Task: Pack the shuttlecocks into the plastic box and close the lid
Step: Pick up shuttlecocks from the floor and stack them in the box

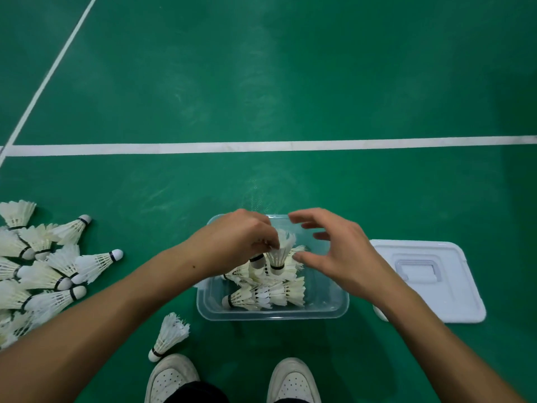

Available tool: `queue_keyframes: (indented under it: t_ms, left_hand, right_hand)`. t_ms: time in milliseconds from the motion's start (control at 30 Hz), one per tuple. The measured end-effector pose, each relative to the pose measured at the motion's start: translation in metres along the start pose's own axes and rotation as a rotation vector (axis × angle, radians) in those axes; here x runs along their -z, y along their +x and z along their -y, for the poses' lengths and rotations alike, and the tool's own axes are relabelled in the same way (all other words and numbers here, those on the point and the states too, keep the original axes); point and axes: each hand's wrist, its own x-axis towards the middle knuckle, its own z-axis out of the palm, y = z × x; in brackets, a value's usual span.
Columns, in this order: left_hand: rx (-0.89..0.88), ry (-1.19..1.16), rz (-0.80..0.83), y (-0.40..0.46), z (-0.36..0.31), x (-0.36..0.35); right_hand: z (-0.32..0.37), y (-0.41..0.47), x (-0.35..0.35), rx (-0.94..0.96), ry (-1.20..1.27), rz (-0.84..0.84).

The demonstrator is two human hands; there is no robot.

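Note:
A clear plastic box stands on the green court floor in front of my feet, with several white feather shuttlecocks lying inside. Over the box, my left hand pinches a shuttlecock by its feathers, cork pointing down. My right hand hovers beside it above the box with fingers spread and holds nothing. The white lid lies flat on the floor to the right of the box. A pile of loose shuttlecocks covers the floor at the left.
One single shuttlecock lies by my left shoe. My right shoe is just below the box. White court lines cross the floor beyond the box.

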Motion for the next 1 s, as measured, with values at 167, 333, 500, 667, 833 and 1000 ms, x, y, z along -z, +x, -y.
queue_keyframes:
  t_ms: [167, 333, 500, 667, 833, 1000]
  left_hand:
    - [-0.039, -0.052, 0.053, 0.026, -0.009, 0.007]
    - [0.030, -0.102, -0.024, 0.023, -0.006, 0.005]
    - [0.158, -0.105, -0.019, 0.018, -0.001, -0.021]
    - [0.220, 0.074, 0.139, 0.023, -0.003, -0.070]
    - [0.247, 0.177, 0.158, 0.035, -0.004, -0.087]
    - [0.274, 0.205, 0.134, 0.041, -0.003, -0.088]
  right_hand:
    - [-0.001, 0.002, -0.007, 0.040, -0.085, -0.036]
    - [-0.016, -0.013, -0.006, 0.021, -0.135, -0.195]
    - [-0.030, -0.036, -0.011, -0.090, -0.218, -0.367]
    - [-0.032, -0.041, -0.029, -0.166, -0.231, -0.381]
    - [-0.028, -0.034, -0.042, -0.169, -0.197, -0.368]
    - [-0.027, -0.027, -0.046, -0.199, -0.217, -0.326]
